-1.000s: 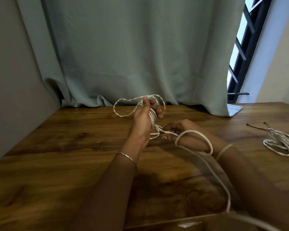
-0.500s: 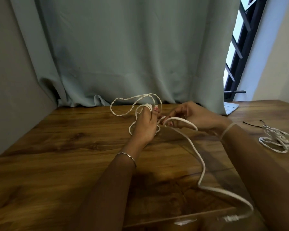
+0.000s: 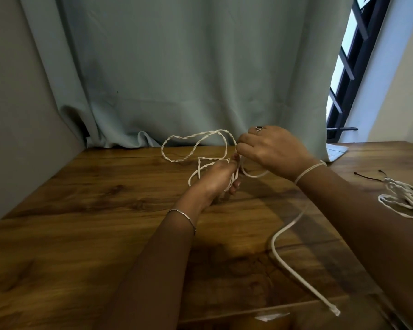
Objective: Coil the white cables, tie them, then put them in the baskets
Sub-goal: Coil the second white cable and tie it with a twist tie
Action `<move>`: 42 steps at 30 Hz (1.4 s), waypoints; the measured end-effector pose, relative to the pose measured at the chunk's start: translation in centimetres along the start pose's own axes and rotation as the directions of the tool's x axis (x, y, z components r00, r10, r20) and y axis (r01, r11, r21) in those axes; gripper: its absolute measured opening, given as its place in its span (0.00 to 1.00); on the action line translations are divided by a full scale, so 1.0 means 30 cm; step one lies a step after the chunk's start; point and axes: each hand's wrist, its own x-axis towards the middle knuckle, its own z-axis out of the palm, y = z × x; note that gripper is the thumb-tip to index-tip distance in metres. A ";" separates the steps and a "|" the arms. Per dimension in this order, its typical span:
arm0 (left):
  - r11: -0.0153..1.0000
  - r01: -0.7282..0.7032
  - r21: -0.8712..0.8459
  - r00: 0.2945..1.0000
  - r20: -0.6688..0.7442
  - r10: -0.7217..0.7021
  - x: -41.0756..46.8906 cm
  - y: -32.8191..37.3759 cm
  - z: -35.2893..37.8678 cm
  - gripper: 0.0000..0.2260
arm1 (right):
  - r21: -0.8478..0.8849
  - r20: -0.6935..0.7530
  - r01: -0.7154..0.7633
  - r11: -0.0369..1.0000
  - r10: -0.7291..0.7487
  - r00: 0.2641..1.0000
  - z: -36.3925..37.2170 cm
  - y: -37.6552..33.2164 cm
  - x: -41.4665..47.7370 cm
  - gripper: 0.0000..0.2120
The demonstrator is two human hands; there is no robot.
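Observation:
My left hand grips a bunch of loops of the white cable above the wooden table; twisted loops stick out behind it toward the curtain. Just right of it and a little higher, my right hand pinches the cable's free strand and carries it over the left hand. From there the strand runs down under my right forearm and across the table to its plug end near the front edge. No basket is in view.
A second white cable bundle with a thin black tie lies at the right side of the table. A grey-green curtain hangs behind the table, a wall stands on the left, and a barred window is at the right.
My right hand has lifted from low beside the left hand to above and right of it, drawing the free strand up. The tail on the table has shortened and its plug end has slid into view.

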 end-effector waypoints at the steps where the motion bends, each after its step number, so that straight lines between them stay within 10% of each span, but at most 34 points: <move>1: 0.998 0.044 -0.039 0.998 0.054 -0.041 -0.004 0.003 0.003 0.21 | -0.027 -0.021 -0.016 1.000 0.016 1.000 0.005 0.005 -0.005 0.05; 10: 0.971 0.106 -0.215 0.932 0.362 -0.021 -0.027 0.030 0.002 0.25 | -0.129 -0.073 -0.169 0.977 0.161 0.984 0.069 0.021 -0.015 0.04; 22: 0.746 0.007 -0.666 0.987 0.123 0.101 0.004 0.007 -0.013 0.17 | 0.188 0.031 -0.436 0.880 0.439 0.898 0.118 -0.071 -0.007 0.13; 28: 0.430 -0.119 -0.895 0.983 -0.044 0.180 0.004 0.028 -0.058 0.16 | 0.660 0.521 -0.658 0.362 0.411 0.748 0.115 -0.070 0.031 0.05; 33: 0.348 -0.150 -0.925 0.978 -0.086 0.191 -0.011 0.046 -0.057 0.15 | 0.735 0.624 -0.664 0.140 0.244 0.742 0.101 -0.086 0.017 0.10; 42: 0.303 -0.252 -0.919 0.963 -0.207 0.173 -0.020 0.068 -0.049 0.14 | 0.467 0.726 -0.617 0.633 0.123 0.676 0.042 -0.171 0.048 0.16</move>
